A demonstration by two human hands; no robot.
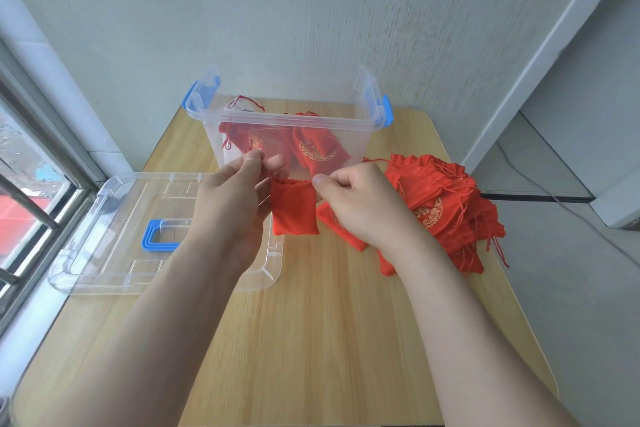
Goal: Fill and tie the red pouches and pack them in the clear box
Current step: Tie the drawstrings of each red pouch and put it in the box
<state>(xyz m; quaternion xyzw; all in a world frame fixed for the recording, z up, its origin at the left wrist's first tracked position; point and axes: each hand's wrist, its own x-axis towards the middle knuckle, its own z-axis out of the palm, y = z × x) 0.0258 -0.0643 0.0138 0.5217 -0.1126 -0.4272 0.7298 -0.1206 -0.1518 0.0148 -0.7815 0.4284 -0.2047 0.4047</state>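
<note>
Bright, even daylight from the window (pixel 20 218) on my left. Shadows under my arms on the tabletop (pixel 329 340) are faint and soft. Pale sheen on the clear box (pixel 287 120) rim and lid (pixel 114 263). Wide-angle bowing at edges; the wall (pixel 311 10) looks streaked, detail slightly soft overall.

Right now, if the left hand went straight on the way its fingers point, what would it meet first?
Most likely the near wall of the clear box. The left hand, pinching the drawstring of the red pouch, points forward at it; the gap between them is unclear from this single view.
</note>
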